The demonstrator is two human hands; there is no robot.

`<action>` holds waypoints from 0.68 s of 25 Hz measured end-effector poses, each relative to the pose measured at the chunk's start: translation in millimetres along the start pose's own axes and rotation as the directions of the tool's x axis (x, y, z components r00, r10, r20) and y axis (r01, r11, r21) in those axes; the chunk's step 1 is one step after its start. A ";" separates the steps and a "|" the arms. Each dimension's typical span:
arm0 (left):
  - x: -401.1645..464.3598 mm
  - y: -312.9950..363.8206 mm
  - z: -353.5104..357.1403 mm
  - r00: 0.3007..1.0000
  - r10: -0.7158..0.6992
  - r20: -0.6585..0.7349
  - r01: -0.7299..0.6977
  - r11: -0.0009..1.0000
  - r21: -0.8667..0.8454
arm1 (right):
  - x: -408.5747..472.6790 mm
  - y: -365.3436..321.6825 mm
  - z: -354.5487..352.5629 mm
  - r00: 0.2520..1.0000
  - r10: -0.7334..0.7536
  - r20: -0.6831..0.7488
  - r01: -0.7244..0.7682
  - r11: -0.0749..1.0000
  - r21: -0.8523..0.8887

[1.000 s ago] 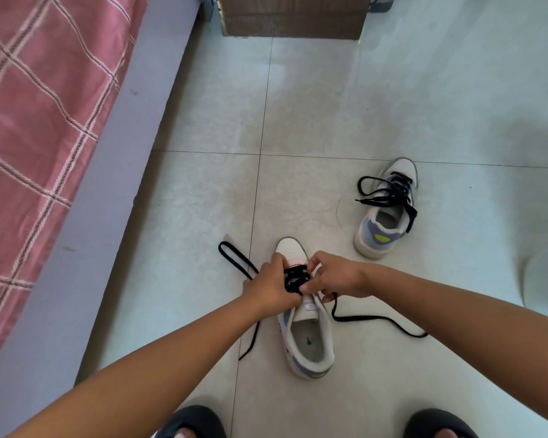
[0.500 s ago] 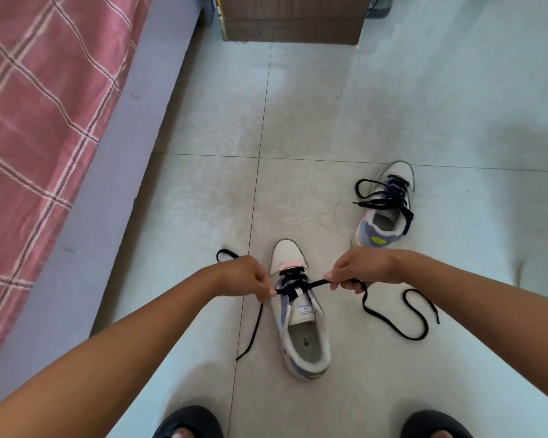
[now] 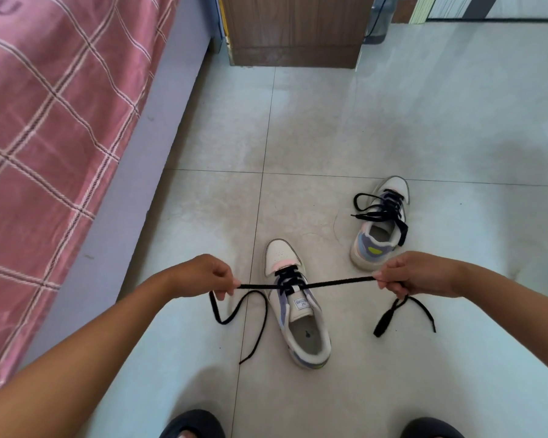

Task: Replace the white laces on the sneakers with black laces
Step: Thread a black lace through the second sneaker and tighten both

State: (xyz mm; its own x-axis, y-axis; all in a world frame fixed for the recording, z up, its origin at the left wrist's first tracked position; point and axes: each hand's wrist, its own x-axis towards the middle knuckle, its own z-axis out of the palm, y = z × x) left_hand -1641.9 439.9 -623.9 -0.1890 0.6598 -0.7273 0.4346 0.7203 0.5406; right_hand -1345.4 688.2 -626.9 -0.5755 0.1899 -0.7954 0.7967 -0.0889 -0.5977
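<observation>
Above the near sneaker (image 3: 298, 305), a black lace (image 3: 332, 283) is stretched level between two hands. One end is pinched by the left hand (image 3: 203, 276) at nine o'clock of the shoe, the other by the right hand (image 3: 415, 275) at three o'clock; loose tails are draped from both fists to the tiled floor (image 3: 298, 128). The lace is threaded through the shoe's front eyelets. A second sneaker (image 3: 382, 222), laced in black, is seen at one o'clock. A pink checked bed (image 3: 45, 128) is seen at ten o'clock, a wooden cabinet (image 3: 295, 30) at twelve.
</observation>
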 end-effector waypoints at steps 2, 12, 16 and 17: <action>-1.6 -3.7 5.5 0.999 -0.008 -0.049 0.006 0.999 -0.037 | 2.1 5.8 5.2 1.000 0.010 -0.002 -0.009 0.999 0.048; -55.5 53.6 -67.0 0.934 0.210 -0.290 -0.351 0.697 -0.626 | -53.8 -94.7 -42.6 0.911 -0.390 -0.133 0.402 0.769 0.498; -88.3 94.3 -108.5 0.802 0.333 -0.496 -0.596 0.506 -0.623 | -85.6 -149.4 -65.2 0.773 -0.544 -0.327 0.624 0.558 0.547; -94.5 101.3 -117.4 0.756 0.354 -0.550 -0.653 0.449 -0.610 | -95.4 -160.3 -70.1 0.733 -0.571 -0.369 0.669 0.507 0.544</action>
State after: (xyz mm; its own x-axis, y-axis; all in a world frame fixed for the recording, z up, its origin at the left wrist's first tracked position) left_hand -1683.4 475.7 -450.7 -0.4734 0.8717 -0.1261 -0.2184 0.0225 0.9756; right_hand -1405.3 752.9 -448.3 -0.8093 0.5506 -0.2048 -0.0812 -0.4502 -0.8892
